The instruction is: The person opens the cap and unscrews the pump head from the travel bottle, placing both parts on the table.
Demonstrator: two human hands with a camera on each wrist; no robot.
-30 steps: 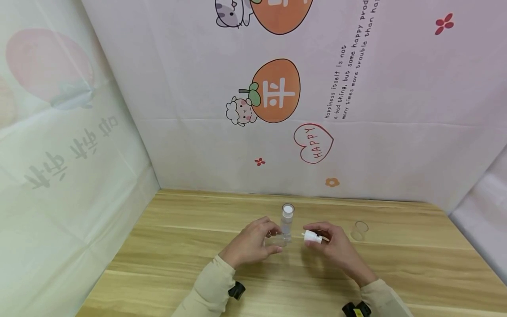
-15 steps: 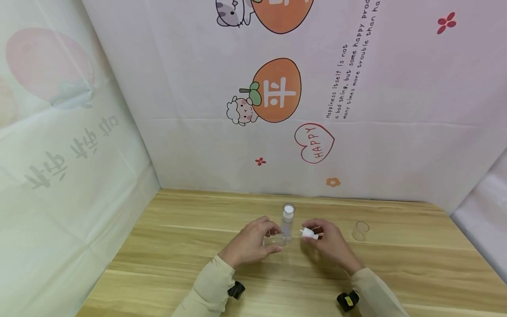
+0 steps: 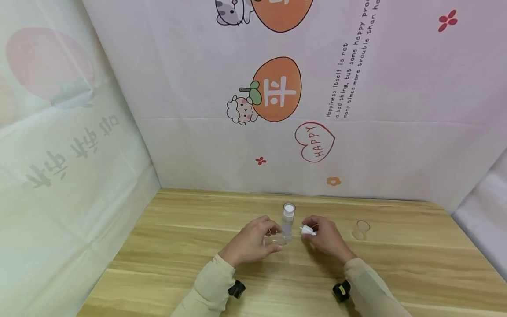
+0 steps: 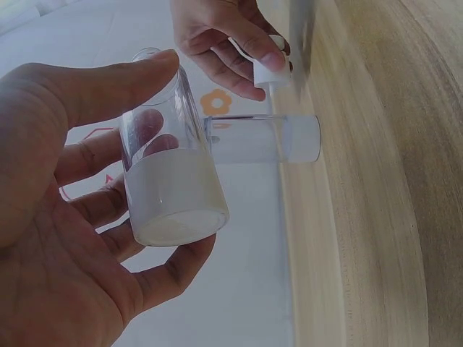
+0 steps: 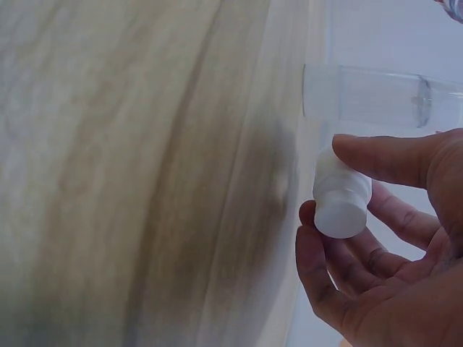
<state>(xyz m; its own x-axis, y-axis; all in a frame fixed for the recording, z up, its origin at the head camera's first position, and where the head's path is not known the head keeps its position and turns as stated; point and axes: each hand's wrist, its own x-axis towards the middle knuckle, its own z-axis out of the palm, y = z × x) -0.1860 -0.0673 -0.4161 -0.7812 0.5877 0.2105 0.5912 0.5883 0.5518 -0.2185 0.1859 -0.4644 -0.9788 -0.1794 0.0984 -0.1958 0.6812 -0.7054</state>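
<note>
My left hand (image 3: 250, 243) grips a clear bottle (image 4: 177, 191) with a white lower part, thumb on one side and fingers round the other. In the head view this bottle lies tilted on its side, its neck toward the right. My right hand (image 3: 325, 237) pinches a white pump head (image 5: 340, 199) between thumb and fingertips; a thin tip on it points left toward the bottle in the head view. A second clear bottle (image 3: 288, 222), white at its base and with a white top inside, stands upright on the table just beyond and between both hands.
A clear cap (image 3: 361, 231) stands on the wooden table (image 3: 198, 211) to the right of my right hand. Behind the table rises a white printed cloth (image 3: 198, 154), with another cloth wall (image 3: 79, 220) on the left. Both wrists wear black camera mounts.
My right hand has moved left and slightly away from me with the pump head, turning it a little, so it is nearer the standing bottle. The left hand and its bottle have stayed nearly still.
</note>
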